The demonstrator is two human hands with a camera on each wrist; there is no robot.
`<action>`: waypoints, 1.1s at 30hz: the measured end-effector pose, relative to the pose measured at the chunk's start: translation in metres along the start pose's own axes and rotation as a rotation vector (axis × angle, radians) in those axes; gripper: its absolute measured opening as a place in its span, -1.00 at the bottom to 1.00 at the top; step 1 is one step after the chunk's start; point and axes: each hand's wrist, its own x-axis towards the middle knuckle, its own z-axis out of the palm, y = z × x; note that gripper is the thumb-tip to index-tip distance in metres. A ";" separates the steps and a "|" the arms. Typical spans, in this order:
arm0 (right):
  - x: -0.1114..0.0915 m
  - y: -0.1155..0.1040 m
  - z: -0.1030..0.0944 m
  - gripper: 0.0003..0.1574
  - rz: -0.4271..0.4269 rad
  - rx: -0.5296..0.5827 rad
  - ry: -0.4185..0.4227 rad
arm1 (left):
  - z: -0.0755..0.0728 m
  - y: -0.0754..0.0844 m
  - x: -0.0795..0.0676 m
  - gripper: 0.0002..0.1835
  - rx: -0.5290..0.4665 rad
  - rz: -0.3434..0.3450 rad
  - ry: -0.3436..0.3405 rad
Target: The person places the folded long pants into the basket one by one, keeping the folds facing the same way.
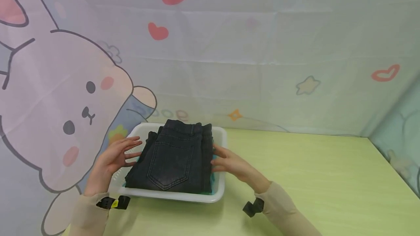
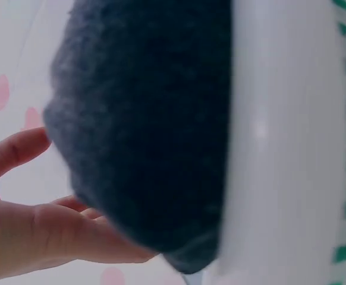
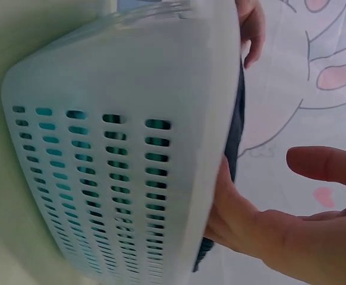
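A folded pair of dark jeans (image 1: pixel 174 156) lies back pocket up in a white plastic basket (image 1: pixel 170 195). My left hand (image 1: pixel 115 156) is at the left side of the jeans, fingers loosely spread, by the dark cloth (image 2: pixel 143 130) in the left wrist view. On the opposite side, the right hand (image 1: pixel 232 162) reaches over the basket's rim with its fingertips at the jeans' edge. Its thumb (image 3: pixel 318 163) stands apart from the other fingers in the right wrist view. Some teal material (image 1: pixel 212 179) shows beneath the jeans; most of it is hidden.
The basket stands on a light green table (image 1: pixel 295 177), near its back edge. Behind hangs a pale cloth backdrop (image 1: pixel 246 46) printed with a rabbit and hearts. Slots (image 3: pixel 119 151) pierce the basket's side wall. Both wrists wear small black devices (image 1: pixel 253 207).
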 end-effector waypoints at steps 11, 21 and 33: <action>-0.004 -0.008 0.010 -0.23 -0.146 -0.341 0.096 | 0.028 0.016 -0.020 -0.35 0.307 0.131 0.112; -0.002 -0.008 0.026 -0.31 -0.326 -0.731 0.223 | 0.055 0.017 -0.026 -0.44 0.803 0.370 0.289; 0.000 -0.003 0.039 -0.29 -0.388 -1.190 0.212 | 0.076 -0.006 -0.018 -0.41 1.067 0.430 0.252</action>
